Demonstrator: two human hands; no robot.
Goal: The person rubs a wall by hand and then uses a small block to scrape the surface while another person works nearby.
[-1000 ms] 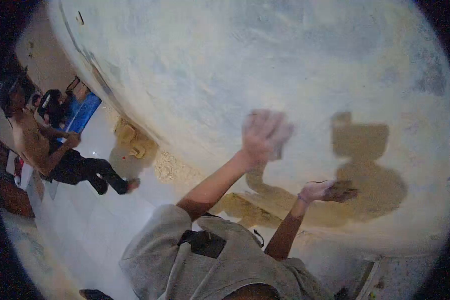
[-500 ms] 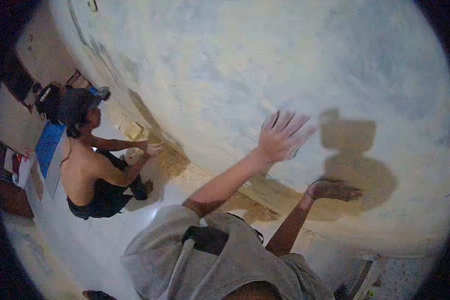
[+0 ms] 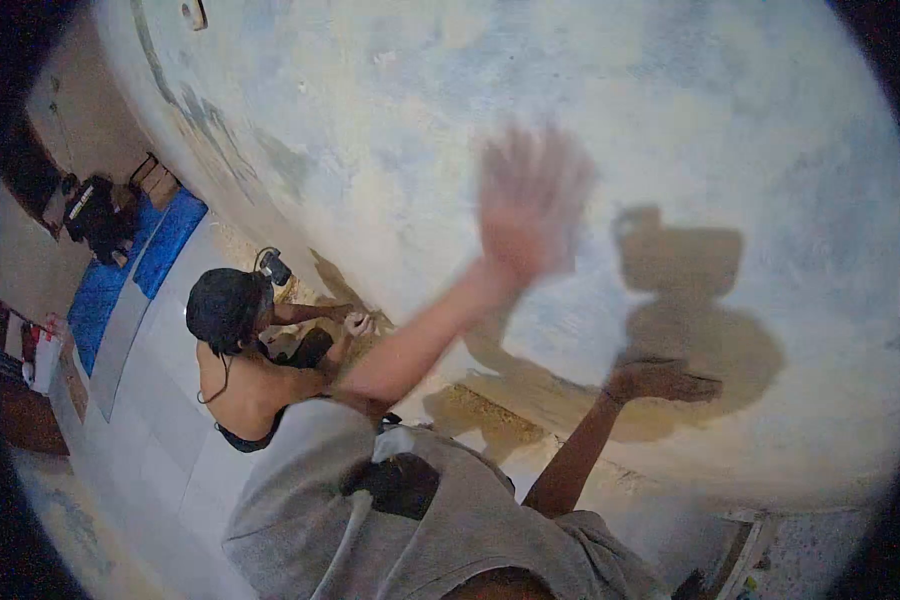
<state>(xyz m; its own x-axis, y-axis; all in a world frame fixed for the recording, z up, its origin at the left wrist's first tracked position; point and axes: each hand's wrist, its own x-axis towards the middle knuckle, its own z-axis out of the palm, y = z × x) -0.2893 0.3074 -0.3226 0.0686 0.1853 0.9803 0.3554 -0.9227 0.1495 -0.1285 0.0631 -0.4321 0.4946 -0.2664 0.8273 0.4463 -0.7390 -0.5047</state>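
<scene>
A broad wall with blotchy pale blue and cream patches fills the view in front of me. My left hand is raised before it, fingers spread and smeared by motion, with nothing seen in it. Lower and to the right, my right hand is stretched out beside the wall, fingers extended and in shade. No object shows in it. My head's dark shadow falls on the wall right above that hand.
A co-worker in a black cap with a head-worn device crouches close on my left at the wall's foot. Farther back are another person in black and a blue mat. A framed edge stands at lower right.
My left hand has moved up and slightly left across the wall. My right hand has barely shifted. The co-worker has moved nearer to me and bent lower.
</scene>
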